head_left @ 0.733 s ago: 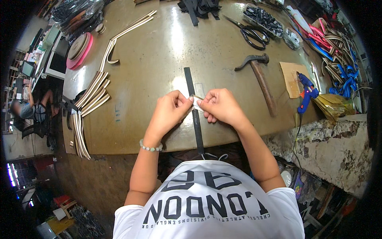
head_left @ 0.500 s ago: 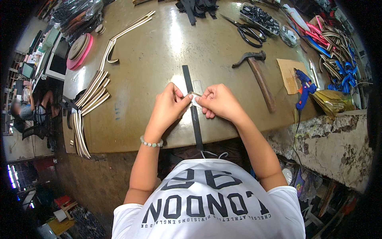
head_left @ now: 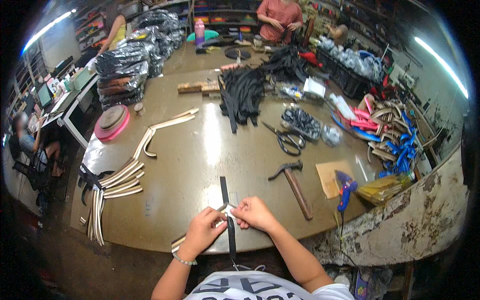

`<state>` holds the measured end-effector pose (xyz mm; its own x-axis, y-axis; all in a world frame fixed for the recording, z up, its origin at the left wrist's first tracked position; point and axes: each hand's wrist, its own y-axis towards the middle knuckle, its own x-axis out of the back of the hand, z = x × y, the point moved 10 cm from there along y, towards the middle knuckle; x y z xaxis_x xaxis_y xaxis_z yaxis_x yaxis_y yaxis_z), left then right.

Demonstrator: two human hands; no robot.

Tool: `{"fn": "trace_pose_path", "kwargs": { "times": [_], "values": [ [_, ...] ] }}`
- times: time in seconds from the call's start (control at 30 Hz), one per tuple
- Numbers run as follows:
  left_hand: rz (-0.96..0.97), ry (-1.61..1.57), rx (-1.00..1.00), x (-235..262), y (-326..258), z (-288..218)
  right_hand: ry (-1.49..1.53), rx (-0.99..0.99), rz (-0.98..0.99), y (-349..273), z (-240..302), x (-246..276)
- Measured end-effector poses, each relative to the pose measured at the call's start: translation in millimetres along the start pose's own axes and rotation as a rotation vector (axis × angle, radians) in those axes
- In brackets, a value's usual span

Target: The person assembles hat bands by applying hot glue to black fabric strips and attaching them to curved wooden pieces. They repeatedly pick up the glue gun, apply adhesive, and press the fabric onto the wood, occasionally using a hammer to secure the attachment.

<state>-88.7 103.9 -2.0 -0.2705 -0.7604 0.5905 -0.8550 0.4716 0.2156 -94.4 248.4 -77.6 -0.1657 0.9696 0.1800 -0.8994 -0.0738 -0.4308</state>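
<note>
A narrow black strap (head_left: pixel 224 190) lies lengthwise on the table in front of me, its lower end reaching the table's near edge. Across it runs a beige-and-dark striped strip (head_left: pixel 177 243); part of it pokes out beneath my left wrist, and a pale end shows between my fingers. My left hand (head_left: pixel 204 231) is closed in a pinch on this strip, just left of the strap. From the right, my right hand (head_left: pixel 255 215) pinches the pale end over the strap. The fingers hide most of where strip and strap meet.
To the right lie a hammer (head_left: pixel 299 195), black scissors (head_left: pixel 287 141) and a blue glue gun (head_left: pixel 345 190) on cardboard. Striped strips (head_left: pixel 122 182) spread out at left. Black straps (head_left: pixel 242 92) are heaped farther back. Other people are at the far side and left.
The view has tilted up, bringing the far side of the room in. Both hands still pinch over the strap; a length of striped strip now shows beside my left wrist.
</note>
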Motion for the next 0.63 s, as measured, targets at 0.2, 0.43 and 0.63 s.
{"fn": "trace_pose_path", "kwargs": {
  "times": [0.2, 0.43, 0.63],
  "values": [
    [-0.108, -0.059, 0.074, 0, 5, 20, 0.021, 0.044, 0.001, -3, 2, 1],
    [-0.081, -0.025, 0.237, -1, 14, 30, -0.13, 0.104, -0.103, -11, 13, 6],
    [-0.017, 0.048, 0.325, -5, 13, 35, -0.611, 0.576, -0.135, -47, 62, -11]
  ]
}}
